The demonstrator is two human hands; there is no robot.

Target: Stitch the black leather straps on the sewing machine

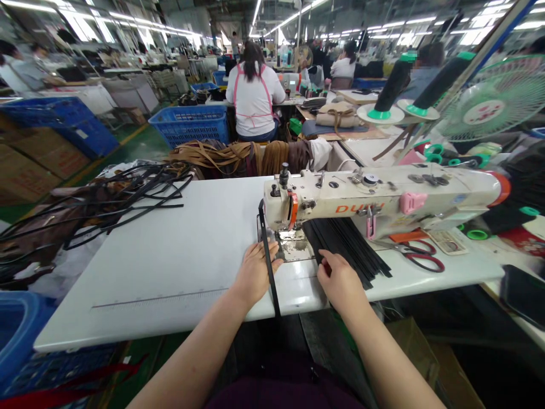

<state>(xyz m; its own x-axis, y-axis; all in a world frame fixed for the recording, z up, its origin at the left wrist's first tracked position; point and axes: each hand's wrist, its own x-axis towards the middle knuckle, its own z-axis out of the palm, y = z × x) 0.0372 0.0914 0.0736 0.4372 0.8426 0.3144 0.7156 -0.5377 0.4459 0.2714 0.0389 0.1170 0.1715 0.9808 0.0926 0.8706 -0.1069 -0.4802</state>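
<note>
My left hand lies on the white sewing table with its fingers stretched toward the needle plate, left of the presser foot. A narrow black strap runs down from the machine head, crosses over this hand and hangs past the table's front edge. My right hand is at the near left side of a bundle of flat black strips under the machine arm. Its index finger and thumb close on the edge of a strip; the other fingers are curled. The sewing machine stands above both hands.
Red-handled scissors lie right of the strips. Looped black straps spill over the table's left end, and brown straps hang behind it. Thread cones and a fan stand at right. A person sits ahead, facing away.
</note>
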